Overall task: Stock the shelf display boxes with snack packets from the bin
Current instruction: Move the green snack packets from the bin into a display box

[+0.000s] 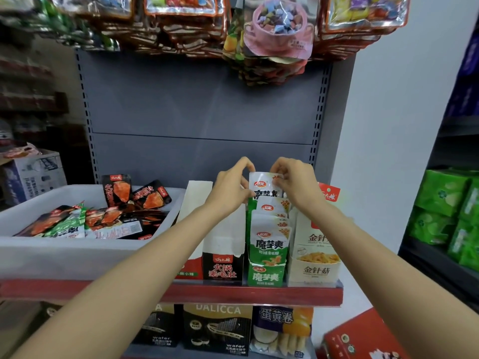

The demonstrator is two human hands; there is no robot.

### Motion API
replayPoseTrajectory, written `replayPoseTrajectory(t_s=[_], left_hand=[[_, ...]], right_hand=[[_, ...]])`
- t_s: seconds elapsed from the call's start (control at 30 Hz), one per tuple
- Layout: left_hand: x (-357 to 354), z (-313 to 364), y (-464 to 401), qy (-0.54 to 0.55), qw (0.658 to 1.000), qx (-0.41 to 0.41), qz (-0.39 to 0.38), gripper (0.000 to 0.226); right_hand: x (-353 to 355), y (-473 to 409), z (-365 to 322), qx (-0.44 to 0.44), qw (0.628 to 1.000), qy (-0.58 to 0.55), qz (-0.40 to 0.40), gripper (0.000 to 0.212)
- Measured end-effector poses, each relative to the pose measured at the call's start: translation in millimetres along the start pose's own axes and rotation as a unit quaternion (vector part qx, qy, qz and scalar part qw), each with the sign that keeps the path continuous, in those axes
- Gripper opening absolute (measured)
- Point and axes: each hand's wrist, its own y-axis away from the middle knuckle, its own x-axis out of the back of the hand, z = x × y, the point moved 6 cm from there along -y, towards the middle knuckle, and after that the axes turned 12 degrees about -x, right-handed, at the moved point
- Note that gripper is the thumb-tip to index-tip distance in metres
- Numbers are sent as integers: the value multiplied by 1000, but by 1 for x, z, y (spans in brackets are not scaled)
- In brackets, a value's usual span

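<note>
Left hand (229, 189) and right hand (295, 182) both pinch top of rearmost green-white foil snack packet (264, 189), upright in green cardboard display box (265, 274) on shelf (259, 294).

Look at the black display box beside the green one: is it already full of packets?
No: the black display box stands open with only its bare white inside showing, no packets.

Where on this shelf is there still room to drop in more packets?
The black display box between the white bin and the green display box looks open at the top. The green box is crowded with packets, both hands at its rear packet.
</note>
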Motion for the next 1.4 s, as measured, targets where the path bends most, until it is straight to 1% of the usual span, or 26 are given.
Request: replayPoseTrajectory(t_s=[0.13,0.27,0.33,0.43,0.5,0.6,0.67,0.8,0.87,0.93,1.0,1.07,1.13,1.17,1.23,1.27,1.3,1.33,1.4], left_hand=[[2,-1,2,-1,1000,2,-4,34],[-8,-8,11,-19,998,8,-64,32],[-12,-9,14,-27,997,3,-71,31],[-6,-5,11,-52,997,-19,-48,26],[4,-3,11,-56,998,-37,-22,18],[26,-4,19,-57,996,-56,47,11],[41,-7,31,-60,993,-60,86,10],[82,-35,62,-103,986,-31,128,6],[110,-56,80,-155,977,-15,144,3],[139,-77,98,-207,968,7,144,3],[167,-104,114,-246,960,50,127,6],[192,-143,126,-266,952,125,84,8],[210,-181,135,-264,942,205,29,16],[216,-196,139,-262,936,236,-4,25],[218,-215,145,-269,919,274,-96,56],[216,-221,147,-261,909,296,-136,74],[215,-225,149,-246,898,322,-169,87],[214,-228,149,-237,889,340,-194,92],[214,-233,148,-245,870,359,-231,87]], right_hand=[[-1,2,-3,11,1000,2,4,13],[-17,3,4,-9,997,43,-55,12],[-18,3,8,-18,997,51,-63,14],[-16,4,8,-19,997,38,-62,12],[-14,7,3,-6,998,27,-52,14],[-13,15,-13,21,1000,1,-13,18],[-17,20,-29,34,999,-17,-5,18],[-58,27,-75,54,994,-67,-68,18],[-86,33,-103,71,989,-91,-89,20],[-116,39,-130,80,984,-114,-114,22],[-148,44,-155,83,978,-124,-146,25],[-183,46,-179,95,971,-108,-191,30],[-217,48,-197,106,957,-62,-263,48],[-231,49,-203,112,945,-34,-304,60],[-250,53,-212,128,919,8,-374,75],[-256,54,-215,137,906,27,-400,77],[-261,55,-217,146,894,48,-422,77],[-265,56,-217,153,882,73,-441,74],[-269,55,-216,164,868,116,-453,69]])
